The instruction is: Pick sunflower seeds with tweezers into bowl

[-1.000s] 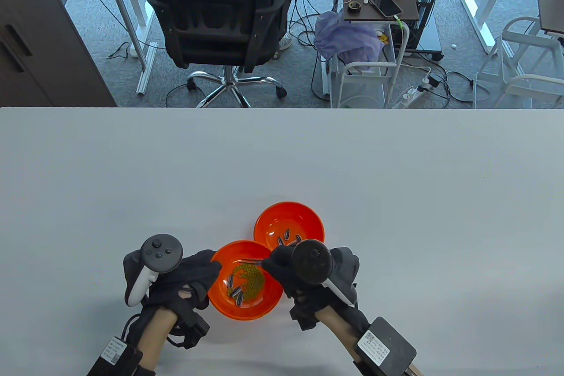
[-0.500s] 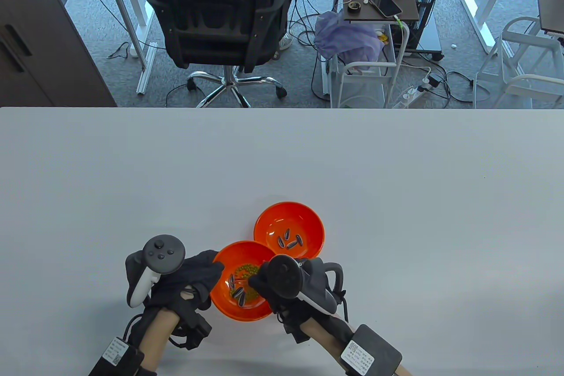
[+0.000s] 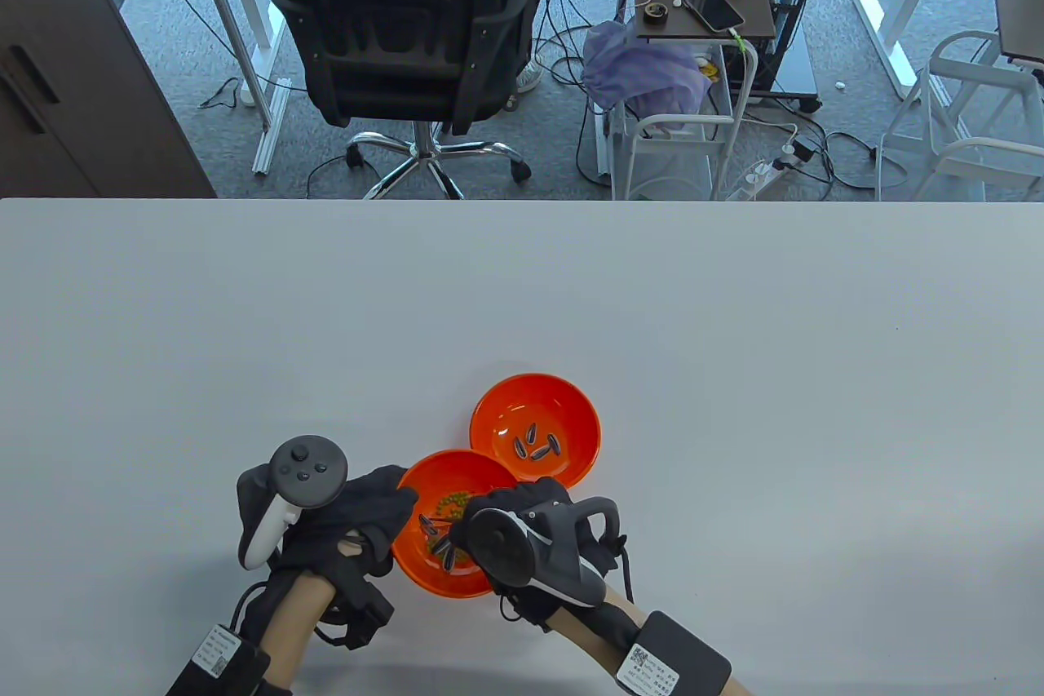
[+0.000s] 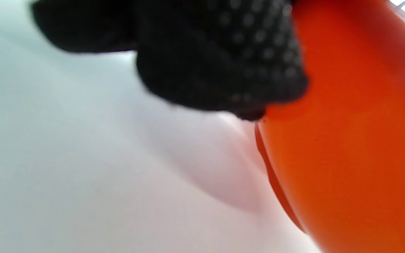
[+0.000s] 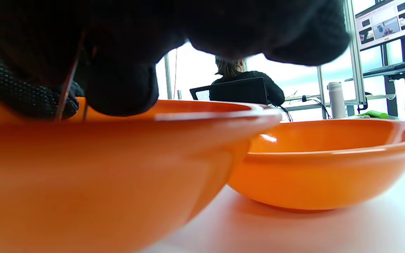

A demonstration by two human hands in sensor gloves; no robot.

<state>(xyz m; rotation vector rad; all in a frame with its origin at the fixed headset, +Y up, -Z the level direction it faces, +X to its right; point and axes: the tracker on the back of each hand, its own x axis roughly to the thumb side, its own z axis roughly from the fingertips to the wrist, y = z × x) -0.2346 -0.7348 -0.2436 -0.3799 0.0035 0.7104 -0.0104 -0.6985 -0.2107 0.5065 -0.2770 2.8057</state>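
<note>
Your right hand (image 3: pixel 522 537) has come lower and more to the left over the near orange bowl (image 3: pixel 424 484), so the thin metal tweezers (image 5: pixel 67 88) it pinches now dip inside, which I judge to be the next pick. Your left hand (image 3: pixel 351 516) still grips that bowl's smooth plastic rim. Striped sunflower seeds (image 3: pixel 436 537) lie beside round green beans (image 3: pixel 453 500) there; four seeds (image 3: pixel 536 445) already rest in the far bowl (image 3: pixel 571 402) on the white counter (image 3: pixel 734 402).

My right hand (image 3: pixel 522 545) has swung back from the far bowl (image 3: pixel 563 402) toward me and down over the near bowl (image 3: pixel 424 578), rolling so its tracker faces left. It now covers that bowl's right side. My left hand (image 3: pixel 342 520) has edged slightly right and toward me.
</note>
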